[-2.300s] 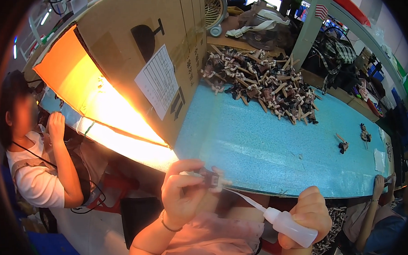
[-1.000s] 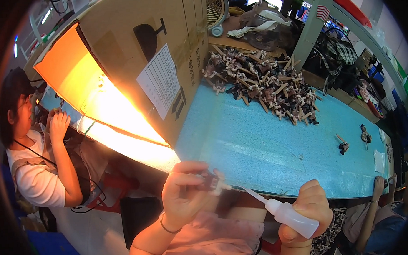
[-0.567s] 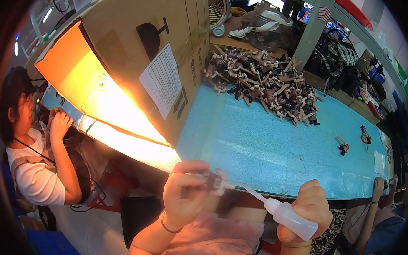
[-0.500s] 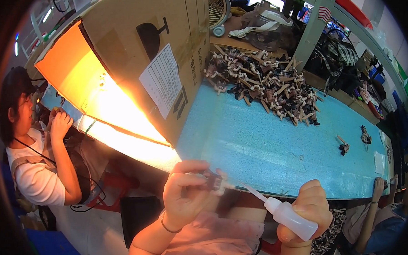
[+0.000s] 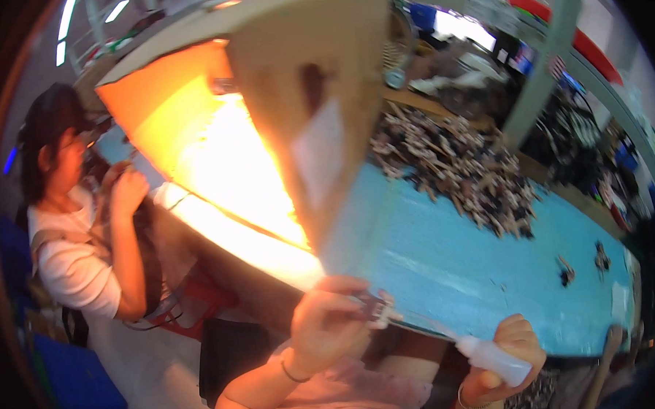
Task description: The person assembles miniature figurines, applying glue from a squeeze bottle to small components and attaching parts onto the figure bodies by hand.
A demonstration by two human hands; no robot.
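Observation:
My left hand (image 5: 324, 323) is closed around a small toy figure (image 5: 380, 312) with brown and pale parts, gripped at one end in the fingertips. My right hand (image 5: 522, 342) wraps round a white squeeze bottle (image 5: 495, 359) with a long thin nozzle. The nozzle points left toward the figure; blur hides whether the tip touches it. Both hands are over my lap, at the near edge of the blue tabletop (image 5: 447, 265).
A heap of similar figures (image 5: 457, 169) lies at the back of the table. Two single figures (image 5: 566, 272) lie farther right. A large cardboard box (image 5: 314, 73), glowing orange inside, stands left of centre. Another person (image 5: 77, 237) sits at the left; a hand (image 5: 612, 338) shows at right.
The whole view has swung left, so the box, heap and hands appear farther right and lower, with blur. Both hands keep their grips on the toy figure and squeeze bottle.

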